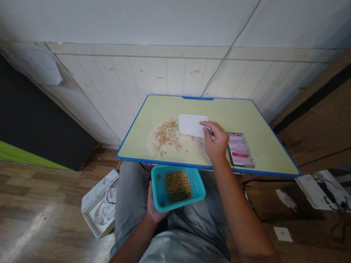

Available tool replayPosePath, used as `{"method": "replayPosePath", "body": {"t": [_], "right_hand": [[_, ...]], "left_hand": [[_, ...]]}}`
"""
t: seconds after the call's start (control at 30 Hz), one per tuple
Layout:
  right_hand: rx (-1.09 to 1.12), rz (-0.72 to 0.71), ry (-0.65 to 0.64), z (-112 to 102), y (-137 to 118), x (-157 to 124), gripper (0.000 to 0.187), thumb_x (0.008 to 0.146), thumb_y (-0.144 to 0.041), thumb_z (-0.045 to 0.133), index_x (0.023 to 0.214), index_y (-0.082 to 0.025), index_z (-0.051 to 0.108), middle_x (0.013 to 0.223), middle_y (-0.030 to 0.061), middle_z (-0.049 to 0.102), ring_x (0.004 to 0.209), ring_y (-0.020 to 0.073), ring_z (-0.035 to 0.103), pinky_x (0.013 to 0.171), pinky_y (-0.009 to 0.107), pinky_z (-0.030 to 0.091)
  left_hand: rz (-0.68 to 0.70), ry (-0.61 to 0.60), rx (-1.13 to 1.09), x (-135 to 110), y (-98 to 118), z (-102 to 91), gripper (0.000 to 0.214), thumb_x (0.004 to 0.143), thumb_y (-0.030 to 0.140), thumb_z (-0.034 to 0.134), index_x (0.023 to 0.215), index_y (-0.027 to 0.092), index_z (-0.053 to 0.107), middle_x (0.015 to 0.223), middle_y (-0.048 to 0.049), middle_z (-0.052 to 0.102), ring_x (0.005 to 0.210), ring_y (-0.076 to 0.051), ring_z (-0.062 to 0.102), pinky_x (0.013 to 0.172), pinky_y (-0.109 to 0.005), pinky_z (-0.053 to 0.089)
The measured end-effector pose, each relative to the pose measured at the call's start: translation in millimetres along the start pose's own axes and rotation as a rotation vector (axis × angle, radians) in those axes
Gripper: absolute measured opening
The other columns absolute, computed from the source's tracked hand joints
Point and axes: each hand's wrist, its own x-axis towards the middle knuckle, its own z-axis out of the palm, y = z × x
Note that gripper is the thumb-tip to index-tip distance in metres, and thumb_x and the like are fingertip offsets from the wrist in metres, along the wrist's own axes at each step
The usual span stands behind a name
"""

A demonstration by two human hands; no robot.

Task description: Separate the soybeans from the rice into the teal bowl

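Over the table, my right hand (215, 142) pinches the right end of a flat white card (191, 125) between thumb and fingers. Just left of the card lies a spread of pale rice-like grains (152, 139) with tan, soybean-like beans (164, 134) mixed in, mostly toward its left part. My left hand (154, 206) grips a turquoise plastic tub (200, 188) from its left side and below, above my lap; most of its fingers are hidden. Inside the tub sits a heap of similar beans (178, 185), and a few lie apart near its left wall.
A phone (241, 150) lies right of my right hand on the blue-edged table (234, 112). The table's far edge is close to the white wall (169, 72). An open white box (101, 207) stands on the floor at left. Cables and a white tray (329, 191) are at right.
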Motion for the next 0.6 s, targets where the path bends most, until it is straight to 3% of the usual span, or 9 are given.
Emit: {"method": "replayPosePath", "body": {"t": [0.2,0.37,0.5,0.6], "right_hand": [[0.048,-0.071,-0.056,2,-3,-1,0.027,0.102,-0.016,0.067,0.106,-0.029,0.090,0.107,0.0039,0.091,0.103,0.0245,0.087,0.095,0.044,0.073],[0.061,-0.067,0.013,1,-2,-1,0.028,0.102,-0.015,0.068,0.109,-0.030,0.090,0.113,0.0042,0.092,0.107,0.0248,0.087,0.093,0.042,0.073],[0.086,-0.051,-0.082,4,0,-2,0.027,0.103,-0.018,0.068,0.110,-0.031,0.091,0.114,0.0040,0.093,0.109,0.0252,0.088,0.098,0.046,0.073],[0.121,-0.033,-0.139,6,1,-3,0.027,0.102,-0.019,0.068,0.107,-0.031,0.091,0.110,0.0036,0.093,0.106,0.0248,0.087,0.100,0.047,0.073]], "left_hand": [[-0.011,-0.020,0.024,1,2,-3.7,0.076,0.112,0.084,0.033,0.155,0.040,0.077,0.177,0.0030,0.069,0.186,-0.030,0.028,0.154,-0.061,0.007],[-0.002,0.020,0.062,-1,3,6.9,0.077,0.110,0.087,0.034,0.150,0.040,0.080,0.173,0.0033,0.072,0.183,-0.035,0.035,0.152,-0.064,0.025],[0.014,0.118,0.057,-3,1,16.5,0.076,0.111,0.085,0.033,0.145,0.038,0.082,0.169,0.0010,0.076,0.180,-0.038,0.041,0.150,-0.067,0.033],[0.021,0.099,0.053,-4,2,17.3,0.074,0.112,0.083,0.033,0.144,0.038,0.082,0.168,0.0014,0.077,0.179,-0.038,0.045,0.150,-0.068,0.032]]}}
